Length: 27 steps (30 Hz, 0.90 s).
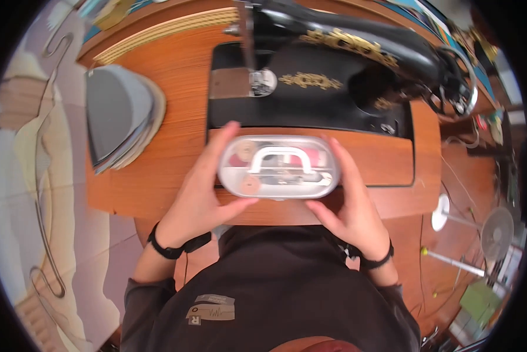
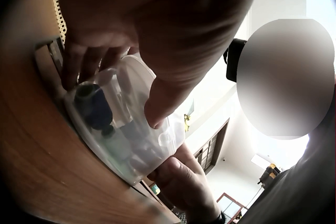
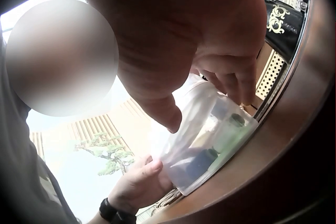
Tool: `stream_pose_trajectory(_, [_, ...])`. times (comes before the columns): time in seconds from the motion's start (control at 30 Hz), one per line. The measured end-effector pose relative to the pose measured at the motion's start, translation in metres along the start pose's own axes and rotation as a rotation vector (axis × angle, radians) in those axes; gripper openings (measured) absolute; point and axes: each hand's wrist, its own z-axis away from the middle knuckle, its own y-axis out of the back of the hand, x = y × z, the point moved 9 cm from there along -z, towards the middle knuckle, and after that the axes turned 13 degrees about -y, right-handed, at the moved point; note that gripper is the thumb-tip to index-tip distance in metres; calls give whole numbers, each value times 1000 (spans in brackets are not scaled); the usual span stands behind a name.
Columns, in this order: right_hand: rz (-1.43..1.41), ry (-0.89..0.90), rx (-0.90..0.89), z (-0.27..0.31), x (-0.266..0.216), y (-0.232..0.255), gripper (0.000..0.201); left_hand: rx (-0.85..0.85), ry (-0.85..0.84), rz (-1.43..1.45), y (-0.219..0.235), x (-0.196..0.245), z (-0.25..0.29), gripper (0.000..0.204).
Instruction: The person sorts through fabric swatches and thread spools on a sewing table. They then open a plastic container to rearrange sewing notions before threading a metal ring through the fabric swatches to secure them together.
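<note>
A clear plastic sewing box [image 1: 280, 170] with rounded ends and a white carrying handle [image 1: 282, 151] sits near the front edge of the wooden sewing table [image 1: 140, 190]. Through its lid and walls show spools, one of them dark blue [image 2: 97, 108], and green items. My left hand [image 1: 201, 190] grips the box's left end, thumb at the near side and fingers reaching round the far side. At the opposite end my right hand [image 1: 354, 202] holds it the same way. The lid is on.
Behind the box stands a black sewing machine [image 1: 357, 41] with gold ornament on its black bed [image 1: 310, 105]. A stack of grey and beige fabric pieces [image 1: 119, 114] lies on the table's left. Patterned cloth [image 1: 40, 193] spreads further left; a white-based stand [image 1: 441, 212] is at right.
</note>
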Motion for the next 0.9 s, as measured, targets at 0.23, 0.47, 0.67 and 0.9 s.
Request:
stream_pose_trajectory(0.23, [-142, -53, -57, 12, 14, -12, 100, 70, 35, 118, 31, 11, 4, 97])
stream_pose_trajectory(0.47, [-100, -7, -107, 12, 13, -20, 97, 318, 41, -136, 119, -5, -1, 92])
stream_pose_trajectory(0.67, [-36, -9, -72, 12, 12, -18, 92, 262, 133, -262, 133, 4, -29, 83])
stream_pose_trajectory(0.9, [-48, -11, -41, 14, 17, -15, 87, 283, 162, -299, 165, -36, -56, 79])
